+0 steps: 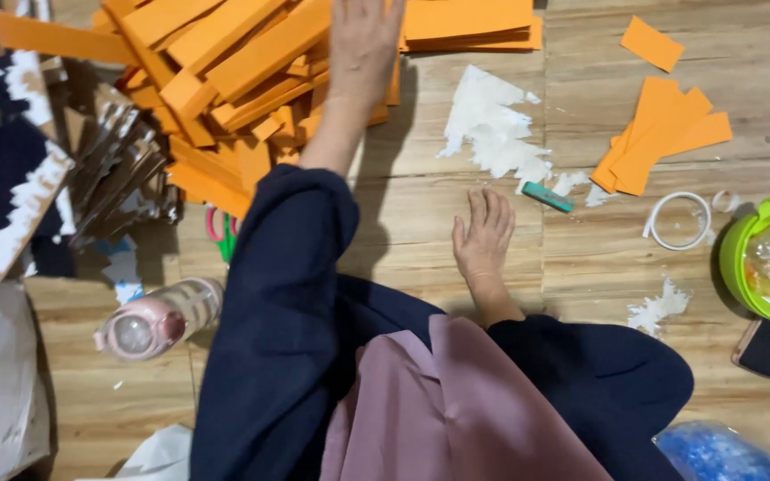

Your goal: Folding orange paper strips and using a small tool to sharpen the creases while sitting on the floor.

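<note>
Orange paper strips, a loose heap on the wooden plank floor: left hand raised over it, fingers together and extended, grip holding nothing. Right hand flat on the floor, fingers slightly spread, grip empty. Torn white paper scraps just beyond it; small teal eraser-like block near.
</note>
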